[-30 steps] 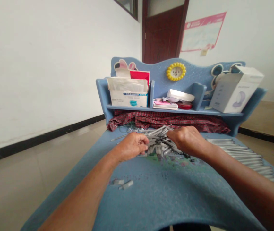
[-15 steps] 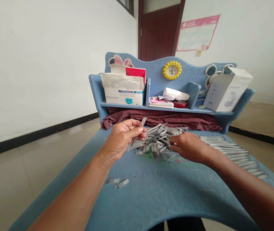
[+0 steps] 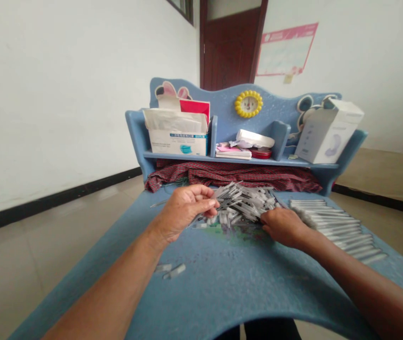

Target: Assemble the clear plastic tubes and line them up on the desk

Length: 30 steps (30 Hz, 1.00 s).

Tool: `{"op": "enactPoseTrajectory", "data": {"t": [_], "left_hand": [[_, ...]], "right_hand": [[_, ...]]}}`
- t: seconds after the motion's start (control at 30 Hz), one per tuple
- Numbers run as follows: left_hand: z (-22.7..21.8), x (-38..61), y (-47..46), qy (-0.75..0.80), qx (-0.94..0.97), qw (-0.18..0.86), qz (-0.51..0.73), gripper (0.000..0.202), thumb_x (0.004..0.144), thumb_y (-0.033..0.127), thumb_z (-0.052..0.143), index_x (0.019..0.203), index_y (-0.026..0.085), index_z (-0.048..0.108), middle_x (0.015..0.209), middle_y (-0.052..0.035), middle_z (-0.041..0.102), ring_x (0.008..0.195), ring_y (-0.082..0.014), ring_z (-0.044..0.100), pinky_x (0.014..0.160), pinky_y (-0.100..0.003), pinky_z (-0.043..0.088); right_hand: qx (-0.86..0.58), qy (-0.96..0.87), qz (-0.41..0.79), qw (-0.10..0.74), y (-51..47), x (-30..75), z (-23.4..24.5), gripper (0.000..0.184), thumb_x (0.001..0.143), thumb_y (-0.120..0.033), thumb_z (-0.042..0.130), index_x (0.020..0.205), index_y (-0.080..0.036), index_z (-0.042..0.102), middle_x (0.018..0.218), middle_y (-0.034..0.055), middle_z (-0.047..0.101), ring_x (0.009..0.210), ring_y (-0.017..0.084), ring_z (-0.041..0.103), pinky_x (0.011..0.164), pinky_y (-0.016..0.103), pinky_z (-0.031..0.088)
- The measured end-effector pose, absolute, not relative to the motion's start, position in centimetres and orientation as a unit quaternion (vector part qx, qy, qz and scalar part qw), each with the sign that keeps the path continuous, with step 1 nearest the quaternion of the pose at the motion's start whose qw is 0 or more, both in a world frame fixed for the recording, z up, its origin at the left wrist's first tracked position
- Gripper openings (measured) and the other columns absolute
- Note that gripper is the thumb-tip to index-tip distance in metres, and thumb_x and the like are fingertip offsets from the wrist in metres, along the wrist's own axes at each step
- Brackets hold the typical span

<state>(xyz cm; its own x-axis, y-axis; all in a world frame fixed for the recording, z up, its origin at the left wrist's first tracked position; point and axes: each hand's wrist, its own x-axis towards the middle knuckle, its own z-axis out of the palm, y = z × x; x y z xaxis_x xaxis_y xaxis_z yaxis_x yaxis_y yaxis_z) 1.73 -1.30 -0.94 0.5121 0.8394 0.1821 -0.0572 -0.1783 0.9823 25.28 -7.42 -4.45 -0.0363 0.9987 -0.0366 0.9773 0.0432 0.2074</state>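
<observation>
My left hand is closed in a pinch at the left side of a heap of clear pen parts. From below its fingers shows the end of a clear pen barrel, mostly hidden by the hand. At the heap's right edge, my right hand has its fingers curled shut. A blurred dark streak shows just above it; what it grips is hidden. Right of that hand lies a row of clear pens, side by side. Two small clear caps rest on the table near my left forearm.
The blue table has a rear shelf carrying a mask box, papers, a red tin and a white box. Checked cloth is bunched beneath it. A thin stick lies at left.
My right hand has moved a little right, from the heap's front to its right edge. The upper end of the barrel in my left hand no longer shows. The view has shifted slightly.
</observation>
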Motion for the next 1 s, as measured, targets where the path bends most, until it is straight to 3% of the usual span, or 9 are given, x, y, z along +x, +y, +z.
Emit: {"op": "enactPoseTrajectory", "data": {"t": [0.1, 0.23, 0.43, 1.0], "left_hand": [[-1.0, 1.8, -1.3, 0.306, 0.676, 0.56, 0.368, 0.02, 0.067, 0.021, 0.066, 0.082, 0.011, 0.058, 0.067, -0.004, 0.067, 0.059, -0.0132, 0.061, 0.06, -0.026, 0.047], [-1.0, 1.9, -1.6, 0.321, 0.714, 0.543, 0.304, 0.018, 0.068, 0.021, 0.065, 0.082, 0.011, 0.059, 0.061, -0.0015, 0.065, 0.057, -0.0126, 0.061, 0.06, -0.025, 0.047], [-1.4, 2.3, -2.2, 0.301, 0.756, 0.546, 0.201, 0.013, 0.068, 0.021, 0.062, 0.078, 0.013, 0.06, 0.064, 0.0005, 0.064, 0.058, -0.0115, 0.059, 0.06, -0.024, 0.045], [-1.8, 2.7, -2.5, 0.293, 0.793, 0.514, 0.147, 0.015, 0.068, 0.022, 0.06, 0.08, 0.013, 0.06, 0.06, 0.0029, 0.057, 0.056, -0.011, 0.056, 0.054, -0.022, 0.041]], "right_hand": [[0.675, 0.734, 0.039, 0.058, -7.6, 25.5, -4.2, 0.02, 0.077, -0.02, 0.045, 0.077, -0.015, 0.065, 0.08, 0.0126, 0.068, 0.076, 0.024, 0.063, 0.062, 0.029, 0.04], [0.606, 0.791, -0.058, -0.061, -8.4, 25.5, -3.0, 0.018, 0.078, -0.018, 0.044, 0.073, -0.017, 0.061, 0.068, 0.0035, 0.063, 0.064, 0.014, 0.058, 0.058, 0.023, 0.036], [0.541, 0.808, -0.137, -0.188, -9.4, 24.2, -1.0, 0.017, 0.084, -0.021, 0.043, 0.082, -0.018, 0.059, 0.067, -0.0016, 0.06, 0.057, 0.009, 0.052, 0.054, 0.019, 0.034], [0.523, 0.838, -0.04, -0.15, -9.8, 23.1, -0.8, 0.017, 0.086, -0.022, 0.045, 0.084, -0.017, 0.061, 0.067, 0.0027, 0.062, 0.06, 0.011, 0.055, 0.058, 0.021, 0.033]]}}
